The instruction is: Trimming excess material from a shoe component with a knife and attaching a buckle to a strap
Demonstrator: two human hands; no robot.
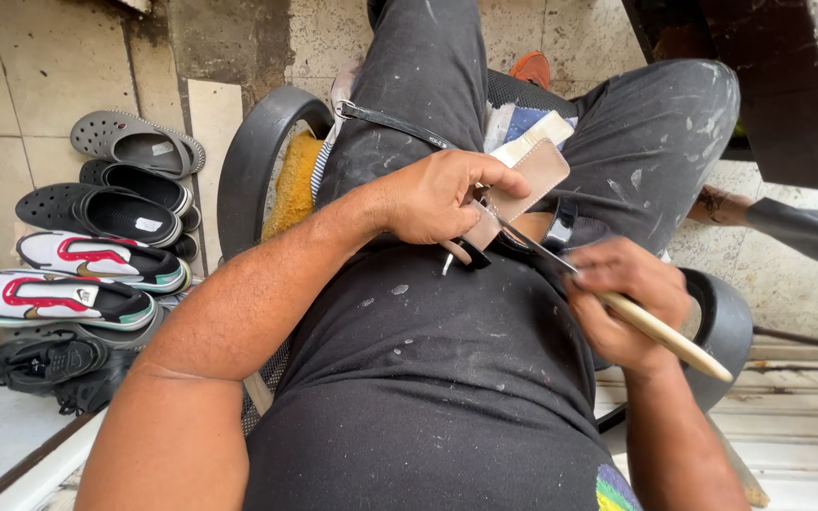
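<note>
Leather piece, tan, flat and strap-like (532,175), is held over the lap, above the black-trousered thighs. Judged light, pliable yet firm; best pinched near the worked edge. Left hand (442,199) is closed on it, thumb on top, grip narrow. Right hand (622,298) is wrapped tight around a pale wooden-handled metal tool (660,331), its blade touching the leather. Shoes (78,260) are lined up on the floor.
</note>
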